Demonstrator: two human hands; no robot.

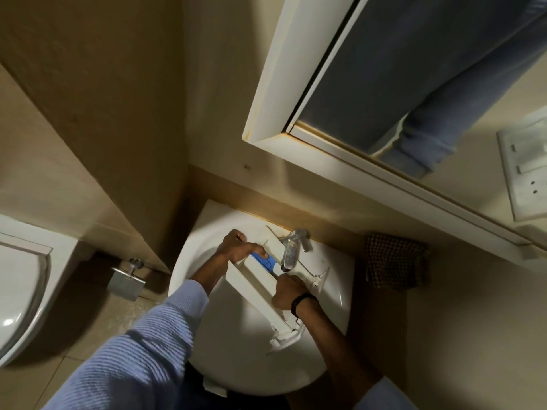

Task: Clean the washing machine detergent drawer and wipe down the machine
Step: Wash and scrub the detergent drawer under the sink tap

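a white-framed mirror [414,69] is hung above a white sink [236,350], with a toilet [20,291] seen at the left and a checked cloth [393,264] laid on the ledge at the right. the white detergent drawer [254,285] is held slantwise over the basin, just under the chrome tap [293,250]. its far end is gripped by the left hand [236,247], fingers curled over it beside a blue insert [262,260], while the right hand [288,294] is closed in a fist against the drawer's near side (what is clasped inside cannot be told).
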